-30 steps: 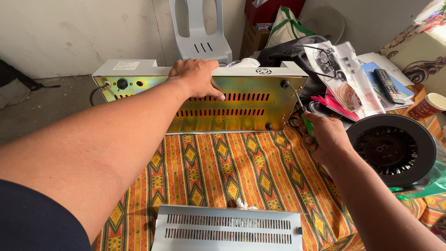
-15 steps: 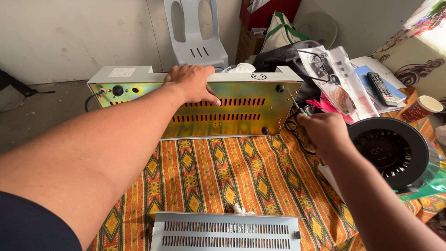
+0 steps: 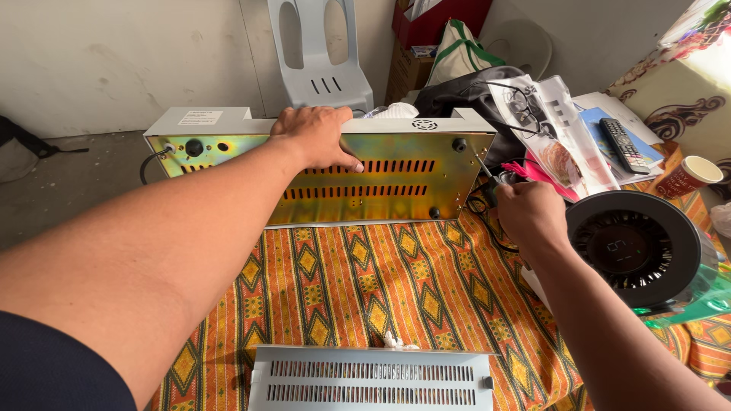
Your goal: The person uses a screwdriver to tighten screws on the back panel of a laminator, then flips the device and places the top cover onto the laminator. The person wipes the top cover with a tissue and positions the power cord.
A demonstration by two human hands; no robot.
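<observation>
A long metal appliance chassis (image 3: pixel 381 190) with an iridescent gold underside and rows of vent slots stands on its side on the patterned cloth. My left hand (image 3: pixel 316 137) rests over its top edge, fingers spread against the metal, holding it steady. My right hand (image 3: pixel 527 213) is closed around a screwdriver (image 3: pixel 483 166), whose thin shaft points up and left at the chassis's right end, below a black rubber foot (image 3: pixel 458 144). The handle is hidden in my fist.
A grey vented cover panel (image 3: pixel 371 378) lies at the near edge of the orange patterned cloth (image 3: pixel 381 281). A round black fan-like device (image 3: pixel 633 247) sits right. Papers, a remote control (image 3: pixel 620 144) and a paper cup (image 3: pixel 689 176) crowd the far right. A plastic chair (image 3: pixel 320 53) stands behind.
My right hand has risen from lower right toward the chassis's right end, turning so the green handle disappears in the fist. The view shifted slightly. My left hand stays put.
</observation>
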